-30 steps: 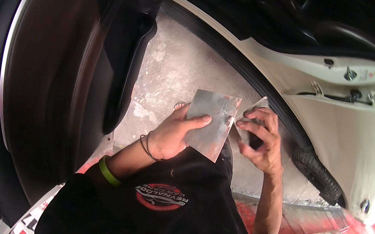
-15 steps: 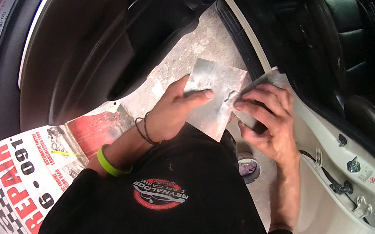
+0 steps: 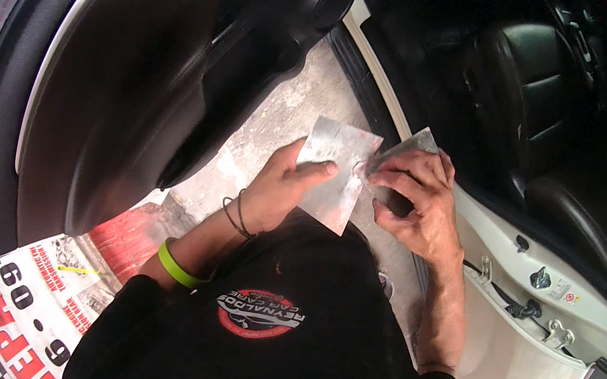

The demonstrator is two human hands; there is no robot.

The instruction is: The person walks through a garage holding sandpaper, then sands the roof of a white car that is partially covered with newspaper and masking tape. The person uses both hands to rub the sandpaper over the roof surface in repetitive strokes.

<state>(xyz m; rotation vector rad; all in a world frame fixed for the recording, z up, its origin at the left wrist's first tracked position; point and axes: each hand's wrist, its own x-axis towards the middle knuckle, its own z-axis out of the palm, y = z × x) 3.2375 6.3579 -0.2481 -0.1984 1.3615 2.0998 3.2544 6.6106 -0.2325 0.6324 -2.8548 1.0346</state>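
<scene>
In front of my chest, my left hand grips a thin rectangular metal plate by its left edge. Its thumb lies flat across the plate's face, which is smeared with grey and reddish marks. My right hand is closed around a second flat metal piece, which looks like a putty spreader. That piece is tilted, and its upper corner shows above my fingers. Its inner edge meets the right side of the plate, near a small lump of paste. My fingers hide much of the spreader.
An open dark car door panel stands at my left. To the right are the white door sill, a black seat and a white body panel with hinges. Concrete floor lies between. A printed banner covers the lower left.
The spreader in my right hand has shifted slightly left and down against the plate, and the left-hand plate sits a little lower. The whole view has also shifted.
</scene>
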